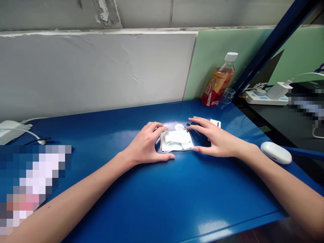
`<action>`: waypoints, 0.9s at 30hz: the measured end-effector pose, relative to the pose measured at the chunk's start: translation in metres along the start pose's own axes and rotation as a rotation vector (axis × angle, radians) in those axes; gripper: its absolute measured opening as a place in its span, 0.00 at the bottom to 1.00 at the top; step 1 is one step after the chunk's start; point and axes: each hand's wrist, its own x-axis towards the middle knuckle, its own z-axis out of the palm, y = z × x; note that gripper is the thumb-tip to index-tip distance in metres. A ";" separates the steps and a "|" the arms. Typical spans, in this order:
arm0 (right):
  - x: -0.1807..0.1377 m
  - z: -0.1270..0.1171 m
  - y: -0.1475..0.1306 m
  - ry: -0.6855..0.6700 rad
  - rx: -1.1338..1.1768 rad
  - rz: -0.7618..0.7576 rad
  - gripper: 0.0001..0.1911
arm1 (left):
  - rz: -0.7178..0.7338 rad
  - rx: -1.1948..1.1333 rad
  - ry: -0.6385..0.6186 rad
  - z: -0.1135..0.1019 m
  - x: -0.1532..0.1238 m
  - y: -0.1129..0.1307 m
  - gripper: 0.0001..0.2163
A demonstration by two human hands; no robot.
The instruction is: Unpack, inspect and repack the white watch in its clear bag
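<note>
A small clear plastic pouch (176, 140) with white contents lies flat on the blue tabletop; what the contents are I cannot make out. My left hand (148, 143) curves around the pouch's left edge, thumb and fingers apart, the thumb just in front of it. At the right edge, my right hand (211, 138) has its fingers spread, with the fingertips very close to the pouch. Whether they touch it is unclear. A round white tag (179, 127) sits at the pouch's far edge. Behind my right hand, a white card with a slot (215, 123) is partly hidden.
A drink bottle with a white cap (219, 81) stands at the back right by a blue post. A white oval case (276, 152) lies near my right forearm. At the left are a white charger (14, 131) with cables and a blurred-out device. A power strip (265, 98) sits far right.
</note>
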 end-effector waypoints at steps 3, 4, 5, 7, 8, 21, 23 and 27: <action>-0.001 -0.001 0.000 0.005 -0.001 -0.003 0.36 | 0.023 -0.007 -0.005 0.000 0.000 0.000 0.32; -0.001 -0.001 0.000 0.009 0.000 -0.008 0.36 | 0.026 -0.008 -0.001 0.000 0.000 0.000 0.30; -0.001 -0.001 -0.001 0.014 0.003 -0.017 0.37 | 0.026 -0.007 0.006 0.001 0.000 0.001 0.28; -0.001 -0.002 -0.001 0.031 0.017 -0.053 0.39 | 0.024 -0.006 0.025 0.001 0.000 0.000 0.24; 0.000 -0.001 -0.002 0.049 0.027 -0.080 0.38 | 0.022 -0.007 0.035 0.002 0.000 0.000 0.22; 0.003 -0.001 -0.021 0.488 0.336 -0.054 0.08 | 0.102 0.001 0.271 0.007 -0.005 -0.002 0.14; 0.003 -0.001 -0.022 0.479 0.374 0.051 0.07 | 0.096 -0.006 0.304 0.008 -0.005 -0.001 0.17; 0.004 0.002 -0.017 0.398 0.397 0.133 0.11 | 0.096 -0.042 0.278 0.009 -0.005 0.000 0.25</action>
